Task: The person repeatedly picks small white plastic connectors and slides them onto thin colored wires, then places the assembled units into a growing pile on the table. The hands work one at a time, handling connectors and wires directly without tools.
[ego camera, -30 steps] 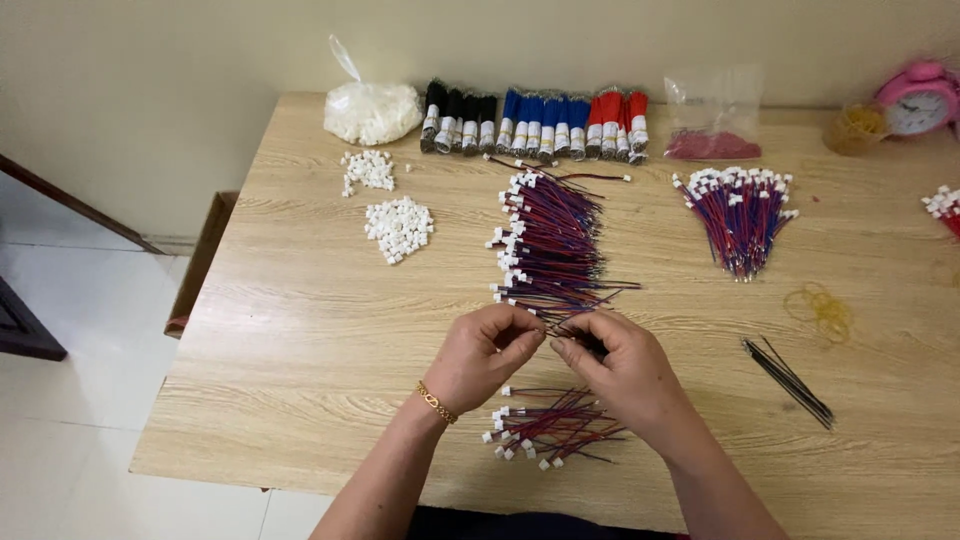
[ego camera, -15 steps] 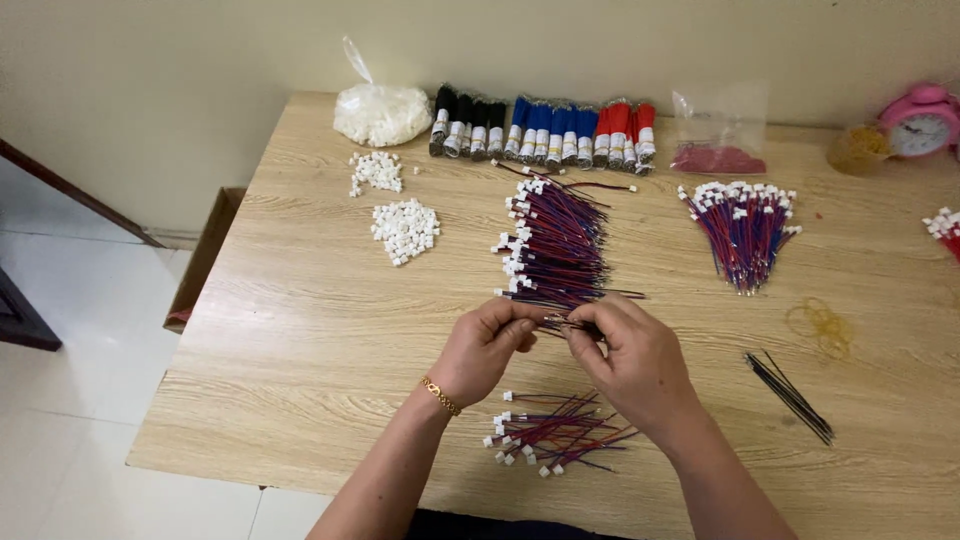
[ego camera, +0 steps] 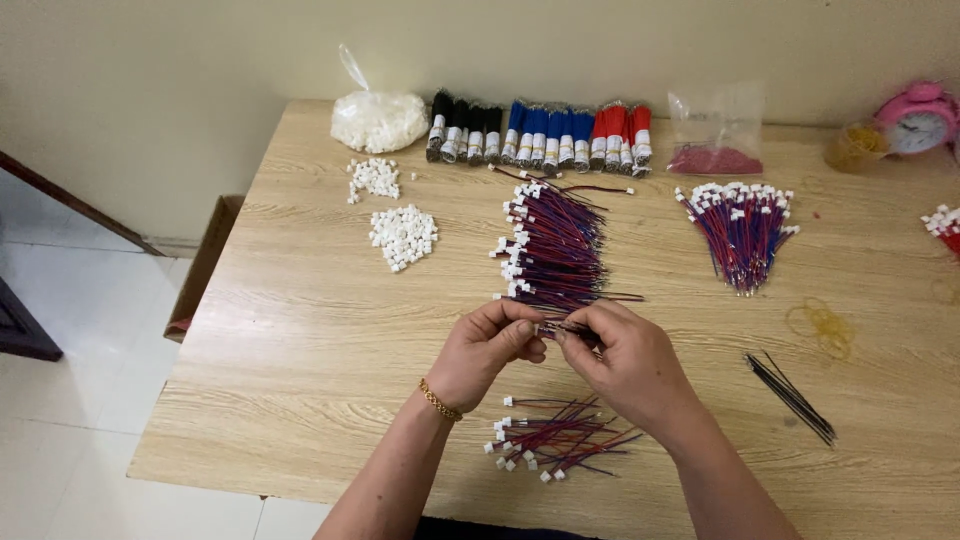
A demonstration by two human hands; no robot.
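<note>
My left hand and my right hand meet above the wooden table, fingertips pinched together on a small bunch of red and blue wires. Just beyond my fingers lies a large pile of red and blue wires with white connectors. Below my hands, near the table's front edge, rests a smaller loose pile of the same wires. A gold bracelet circles my left wrist.
Two heaps of white connectors sit at the left, a bag of them behind. Black, blue and red wire bundles line the back edge. Another wire bunch, black ties, rubber bands and a pink clock lie right.
My hands have stayed together over the same spot, with small finger movements on the wires. The view shifted slightly.
</note>
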